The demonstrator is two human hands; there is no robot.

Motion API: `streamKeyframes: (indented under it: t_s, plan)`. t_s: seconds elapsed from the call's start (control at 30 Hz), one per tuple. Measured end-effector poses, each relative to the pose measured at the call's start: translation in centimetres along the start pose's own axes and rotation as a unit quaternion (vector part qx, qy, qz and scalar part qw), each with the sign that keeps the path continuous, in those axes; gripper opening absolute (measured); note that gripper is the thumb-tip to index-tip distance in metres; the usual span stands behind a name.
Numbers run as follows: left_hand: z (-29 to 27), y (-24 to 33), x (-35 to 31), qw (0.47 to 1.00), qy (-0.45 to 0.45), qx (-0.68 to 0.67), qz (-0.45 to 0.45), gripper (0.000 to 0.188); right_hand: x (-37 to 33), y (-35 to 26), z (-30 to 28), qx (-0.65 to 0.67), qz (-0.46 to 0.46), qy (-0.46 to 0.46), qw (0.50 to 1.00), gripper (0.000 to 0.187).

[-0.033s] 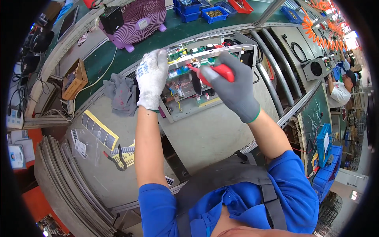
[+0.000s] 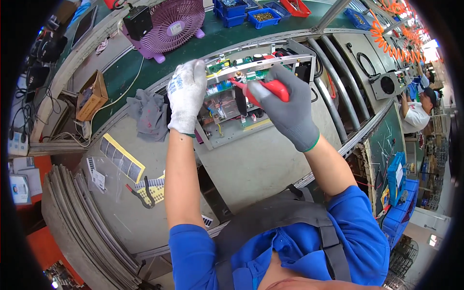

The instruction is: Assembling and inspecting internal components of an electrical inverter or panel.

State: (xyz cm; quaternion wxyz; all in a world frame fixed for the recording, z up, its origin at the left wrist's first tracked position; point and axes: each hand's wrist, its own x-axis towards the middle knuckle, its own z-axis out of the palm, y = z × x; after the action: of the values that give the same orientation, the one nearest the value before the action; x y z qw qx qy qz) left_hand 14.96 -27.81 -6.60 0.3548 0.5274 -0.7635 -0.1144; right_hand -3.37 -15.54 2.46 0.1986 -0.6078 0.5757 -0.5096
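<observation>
Two gloved hands, open chassis point(image 2: 241, 121), grey rag point(image 2: 147, 113), purple fan point(image 2: 175, 24)

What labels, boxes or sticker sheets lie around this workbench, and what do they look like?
Yellow label strip: left of the left hand, a long sheet with dark rectangles.
Cardboard box: far left on the bench, small, brown, open.
Barcode-style sticker sheet: lower left, white with dark stripes.
Blue bins: top edge, small, rectangular.
Fan sticker: middle of the purple fan, small, pale.
</observation>
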Motion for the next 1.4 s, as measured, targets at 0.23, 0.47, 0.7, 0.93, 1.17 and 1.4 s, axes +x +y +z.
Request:
streamKeyframes:
  t_s: [0.23, 0.47, 0.7, 0.93, 1.17, 1.4]
  plan:
    - [0.9, -2.1, 0.3, 0.997, 0.014, -0.066, 0.044, 0.041, -0.2, 0.4, -0.2, 0.136, 0.089, -0.033, 0.986, 0.030]
    - [0.6, -2.2, 0.8, 0.988, -0.016, -0.146, 0.041, 0.038, -1.1, 0.6, 1.1, 0.084, 0.038, -0.018, 0.996, 0.027]
    - [1.0, -2.1, 0.7, 0.986, -0.015, -0.168, 0.001, 0.036, -0.8, 0.6, 2.7, 0.034, -0.014, 0.002, 0.999, 0.026]
    - [1.3, -3.1, 0.7, 0.989, 0.016, -0.089, 0.118, 0.033, -1.0, 0.2, 2.8, -0.010, -0.030, -0.008, 0.999, 0.026]
    - [1.1, -2.7, 0.6, 0.990, 0.002, -0.108, 0.093, 0.032, -0.9, 0.2, 2.6, -0.002, -0.030, 0.007, 1.000, 0.026]
    - [0.8, -2.0, 0.9, 0.985, -0.027, -0.168, 0.010, 0.032, -0.9, 0.8, 2.1, -0.004, -0.053, 0.009, 0.999, 0.026]
